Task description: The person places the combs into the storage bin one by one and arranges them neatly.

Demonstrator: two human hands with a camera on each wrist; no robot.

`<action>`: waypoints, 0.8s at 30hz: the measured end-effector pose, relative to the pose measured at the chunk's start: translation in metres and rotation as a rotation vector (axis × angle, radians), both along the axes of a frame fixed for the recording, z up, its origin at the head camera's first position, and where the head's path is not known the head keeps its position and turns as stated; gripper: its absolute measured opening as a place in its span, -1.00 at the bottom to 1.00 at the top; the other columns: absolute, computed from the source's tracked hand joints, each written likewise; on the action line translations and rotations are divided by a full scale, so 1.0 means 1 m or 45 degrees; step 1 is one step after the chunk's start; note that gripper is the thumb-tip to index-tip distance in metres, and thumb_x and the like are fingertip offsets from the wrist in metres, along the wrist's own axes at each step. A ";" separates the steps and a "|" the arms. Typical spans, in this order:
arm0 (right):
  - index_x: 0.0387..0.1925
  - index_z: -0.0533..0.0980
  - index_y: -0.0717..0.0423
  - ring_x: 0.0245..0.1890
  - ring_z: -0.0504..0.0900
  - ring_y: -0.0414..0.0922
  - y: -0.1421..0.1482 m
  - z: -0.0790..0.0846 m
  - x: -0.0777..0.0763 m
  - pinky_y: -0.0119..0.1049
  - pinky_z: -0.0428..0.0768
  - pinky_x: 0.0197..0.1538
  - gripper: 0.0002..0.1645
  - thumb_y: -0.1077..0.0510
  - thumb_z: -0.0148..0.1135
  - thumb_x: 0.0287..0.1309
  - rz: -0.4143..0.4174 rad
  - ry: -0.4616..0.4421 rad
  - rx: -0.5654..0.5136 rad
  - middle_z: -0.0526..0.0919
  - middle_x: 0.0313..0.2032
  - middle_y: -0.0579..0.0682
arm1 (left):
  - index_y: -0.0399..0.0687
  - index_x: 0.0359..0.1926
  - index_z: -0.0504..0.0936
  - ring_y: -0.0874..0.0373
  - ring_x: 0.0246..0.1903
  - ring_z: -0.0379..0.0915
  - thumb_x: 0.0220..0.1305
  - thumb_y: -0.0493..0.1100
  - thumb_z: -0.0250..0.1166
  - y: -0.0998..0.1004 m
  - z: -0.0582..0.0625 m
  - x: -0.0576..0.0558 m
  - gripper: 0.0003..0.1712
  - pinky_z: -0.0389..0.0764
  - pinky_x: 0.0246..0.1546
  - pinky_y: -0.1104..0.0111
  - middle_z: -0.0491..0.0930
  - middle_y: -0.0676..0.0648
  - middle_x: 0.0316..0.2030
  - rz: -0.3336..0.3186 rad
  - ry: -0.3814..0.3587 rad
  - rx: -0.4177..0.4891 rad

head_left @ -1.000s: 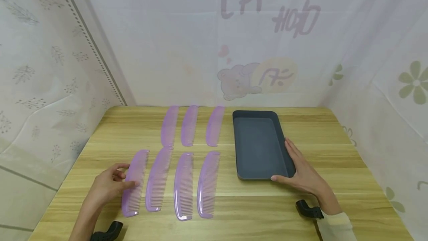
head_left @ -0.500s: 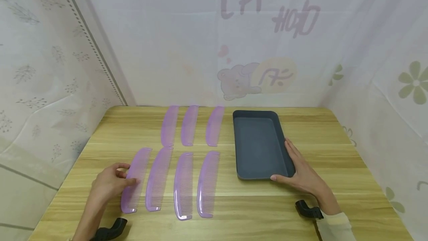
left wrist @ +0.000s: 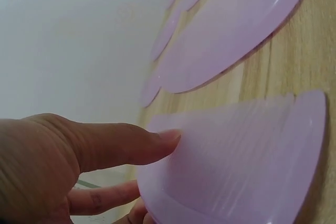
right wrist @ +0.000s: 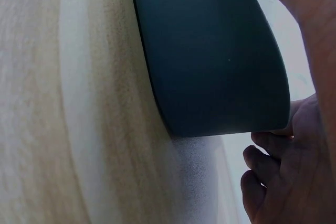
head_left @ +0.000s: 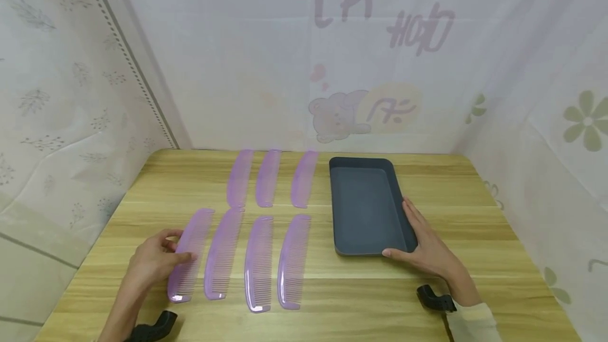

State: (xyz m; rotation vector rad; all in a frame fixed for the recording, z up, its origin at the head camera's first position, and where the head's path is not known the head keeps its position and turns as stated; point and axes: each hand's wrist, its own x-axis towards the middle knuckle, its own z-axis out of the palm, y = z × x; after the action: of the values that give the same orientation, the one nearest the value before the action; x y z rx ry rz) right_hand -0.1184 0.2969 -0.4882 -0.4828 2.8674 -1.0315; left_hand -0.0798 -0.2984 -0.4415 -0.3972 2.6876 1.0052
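My left hand (head_left: 154, 260) pinches the leftmost purple comb (head_left: 196, 231) by its curved spine side. In the left wrist view the thumb lies on top of this comb (left wrist: 236, 166), while fingertips reach its rounded edge and are partly hidden. Whether the comb has left the table I cannot tell. My right hand (head_left: 429, 249) holds the near right corner of a dark grey rectangular tray (head_left: 336, 210), thumb at the front rim and fingers along the right side. The tray lies flat with nothing inside. In the right wrist view its outer wall (right wrist: 215, 61) hides part of the fingers.
Three more combs stand in the near row, including a neighbouring comb (head_left: 220, 257) right beside the held one. A far row of three combs, one being the middle comb (head_left: 267, 178), lies near the back edge. Printed cloth (head_left: 237, 67) encloses the wooden table (head_left: 347, 300).
Over the second, the left hand's comb has shifted slightly away from me and its near end a little leftward. The right hand and tray have stayed in place; the head view moves slightly.
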 end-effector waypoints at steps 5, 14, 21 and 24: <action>0.65 -0.26 0.05 0.62 -0.13 0.30 -0.001 -0.001 0.000 0.52 0.18 0.38 0.54 -0.23 0.59 -0.03 0.009 0.007 0.001 -0.25 0.66 0.11 | -0.39 0.35 0.39 0.03 -0.20 0.53 0.18 -0.15 0.48 -0.002 -0.001 0.002 -0.21 0.60 -0.39 0.36 0.55 -0.25 -0.13 0.004 0.022 0.058; 0.65 -0.25 0.05 0.61 -0.12 0.32 0.000 0.000 0.000 0.54 0.18 0.36 0.53 -0.21 0.60 -0.03 0.008 0.006 -0.016 -0.25 0.66 0.12 | -0.37 0.41 0.28 0.12 -0.16 0.63 0.37 -0.28 0.29 -0.005 -0.005 0.007 -0.33 0.74 -0.35 0.27 0.60 -0.39 0.07 -0.015 0.064 0.341; 0.65 -0.25 0.06 0.61 -0.11 0.31 0.000 0.000 0.001 0.53 0.19 0.36 0.53 -0.24 0.59 -0.02 0.000 0.010 0.005 -0.24 0.66 0.12 | -0.37 0.40 0.29 0.27 -0.25 0.65 0.39 -0.32 0.25 -0.001 -0.004 0.007 -0.38 0.75 -0.37 0.25 0.65 -0.30 -0.02 -0.029 0.163 0.429; 0.65 -0.25 0.06 0.61 -0.11 0.31 0.000 0.000 0.001 0.52 0.19 0.38 0.53 -0.24 0.58 -0.02 -0.003 0.010 0.007 -0.24 0.66 0.12 | -0.35 0.40 0.30 0.31 -0.26 0.64 0.39 -0.31 0.25 0.001 -0.003 0.006 -0.38 0.75 -0.35 0.28 0.67 -0.20 -0.06 -0.023 0.190 0.448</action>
State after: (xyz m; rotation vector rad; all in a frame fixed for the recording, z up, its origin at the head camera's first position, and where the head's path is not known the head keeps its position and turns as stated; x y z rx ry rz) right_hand -0.1174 0.2965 -0.4885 -0.4846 2.8774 -1.0236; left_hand -0.0740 -0.2978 -0.4446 -0.2349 2.5568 1.5216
